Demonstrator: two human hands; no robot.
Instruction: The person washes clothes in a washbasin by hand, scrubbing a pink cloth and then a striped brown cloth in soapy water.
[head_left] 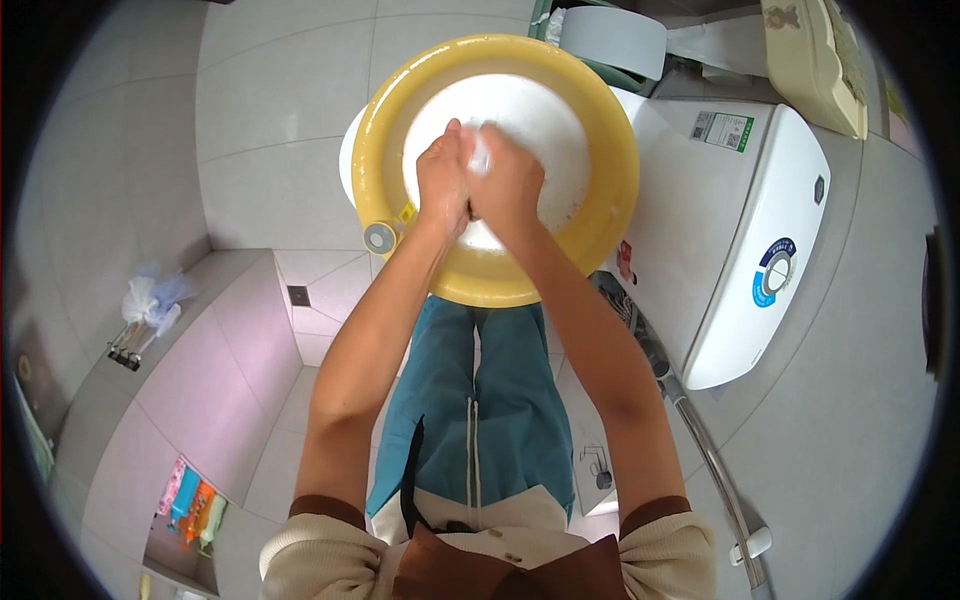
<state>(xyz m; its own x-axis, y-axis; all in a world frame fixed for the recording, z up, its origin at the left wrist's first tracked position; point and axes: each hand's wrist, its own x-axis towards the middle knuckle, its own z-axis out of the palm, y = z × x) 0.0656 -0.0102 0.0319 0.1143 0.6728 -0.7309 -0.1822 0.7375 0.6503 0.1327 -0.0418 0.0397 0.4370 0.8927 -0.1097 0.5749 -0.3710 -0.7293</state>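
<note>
A yellow basin with white, foamy water in it stands before me. Over the water, my left hand and my right hand are pressed against each other, fingers curled in. A small white patch shows between the knuckles, blurred; whether it is cloth or lather I cannot tell. Most of what lies between the palms is hidden. At the basin's left front rim is a cylindrical thing with a round grey end and a yellow side.
To the right stands a white appliance with a round dial. A grey rounded box and a cream container sit at the back right. A metal pipe runs along the right. Bath puffs hang by the left ledge.
</note>
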